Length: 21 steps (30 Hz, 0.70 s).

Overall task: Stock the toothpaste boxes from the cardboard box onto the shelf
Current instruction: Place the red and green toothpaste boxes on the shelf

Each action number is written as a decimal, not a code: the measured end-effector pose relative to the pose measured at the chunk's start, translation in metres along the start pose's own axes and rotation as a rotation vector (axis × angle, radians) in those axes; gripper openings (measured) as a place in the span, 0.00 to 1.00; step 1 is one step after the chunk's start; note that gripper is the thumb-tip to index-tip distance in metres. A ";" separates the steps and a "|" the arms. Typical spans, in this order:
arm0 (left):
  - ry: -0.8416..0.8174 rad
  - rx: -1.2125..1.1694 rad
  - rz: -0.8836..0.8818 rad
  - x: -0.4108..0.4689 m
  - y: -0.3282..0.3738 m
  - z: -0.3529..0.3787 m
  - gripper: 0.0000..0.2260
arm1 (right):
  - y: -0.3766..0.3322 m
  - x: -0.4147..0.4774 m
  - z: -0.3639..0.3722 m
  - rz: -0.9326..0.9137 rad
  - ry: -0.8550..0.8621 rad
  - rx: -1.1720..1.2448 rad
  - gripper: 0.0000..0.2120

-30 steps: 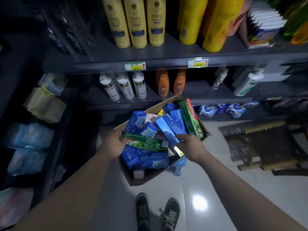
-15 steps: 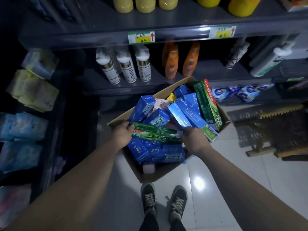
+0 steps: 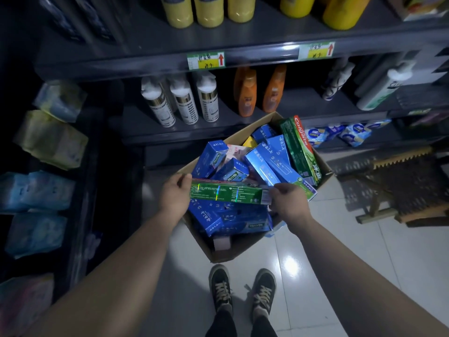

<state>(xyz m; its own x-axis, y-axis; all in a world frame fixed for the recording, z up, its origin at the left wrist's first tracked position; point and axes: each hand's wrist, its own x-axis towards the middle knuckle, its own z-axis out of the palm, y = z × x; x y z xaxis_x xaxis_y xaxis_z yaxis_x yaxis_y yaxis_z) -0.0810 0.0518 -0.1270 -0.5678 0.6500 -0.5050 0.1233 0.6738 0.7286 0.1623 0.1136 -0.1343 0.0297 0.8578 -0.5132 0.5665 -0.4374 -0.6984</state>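
The green toothpaste box (image 3: 228,194) lies flat and sideways, just above the open cardboard box (image 3: 233,252). Two hands hold it, one at each end. The left hand (image 3: 173,193) grips the left end, with the thumb on top and the fingers curled under. The right hand (image 3: 288,200) pinches the right end with curled fingers.

Under the green box, the cardboard box is full of blue toothpaste boxes (image 3: 272,166). They lie in a jumble, some flat and some tipped up. A green and red Colgate box (image 3: 300,147) leans against the far right wall of the cardboard box. The cardboard box sits on the shiny tiled floor (image 3: 340,251), close to the dark shelf (image 3: 255,46).

Near the box, at the bottom, are the person's two dark shoes (image 3: 221,287) with light laces.

On the middle shelf stand three white bottles (image 3: 184,103) on the left and two orange bottles (image 3: 246,93) beside them. Further right there are more white bottles (image 3: 381,91). Yellow bottles (image 3: 206,10) stand on the top shelf. Two green and yellow price tags (image 3: 206,60) with red arrows stick on the shelf edge. Small blue packs (image 3: 354,133) sit on the low shelf to the right.

On the far left, soft yellow packs (image 3: 51,139) and blue packs (image 3: 36,190) fill another dark rack. On the right, a wooden stool (image 3: 408,190) stands on the floor.
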 end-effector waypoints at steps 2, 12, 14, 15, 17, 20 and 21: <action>0.012 -0.065 0.019 -0.008 0.012 -0.004 0.10 | -0.004 -0.007 -0.002 0.017 0.029 0.048 0.13; -0.147 -0.150 0.026 -0.024 0.057 -0.010 0.15 | -0.034 -0.022 -0.031 0.056 0.166 0.392 0.03; -0.230 -0.239 -0.005 -0.025 0.066 -0.005 0.18 | -0.033 -0.023 -0.039 0.054 0.177 0.386 0.03; -0.254 -0.256 -0.011 -0.026 0.069 -0.003 0.19 | -0.031 -0.022 -0.044 0.054 0.171 0.382 0.03; -0.255 -0.287 -0.008 -0.026 0.076 0.004 0.20 | -0.028 -0.019 -0.053 0.053 0.144 0.385 0.04; -0.197 -0.323 0.015 -0.024 0.088 0.018 0.18 | -0.024 -0.008 -0.070 0.002 0.127 0.299 0.07; -0.175 -0.333 0.016 -0.023 0.092 0.022 0.17 | -0.023 -0.002 -0.077 -0.002 0.143 0.236 0.09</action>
<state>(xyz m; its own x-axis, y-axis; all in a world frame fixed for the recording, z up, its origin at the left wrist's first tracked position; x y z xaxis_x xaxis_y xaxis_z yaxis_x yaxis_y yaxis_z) -0.0383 0.1063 -0.0590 -0.4172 0.7291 -0.5425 -0.1567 0.5303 0.8332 0.2130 0.1423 -0.0787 0.1542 0.8809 -0.4475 0.3592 -0.4719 -0.8052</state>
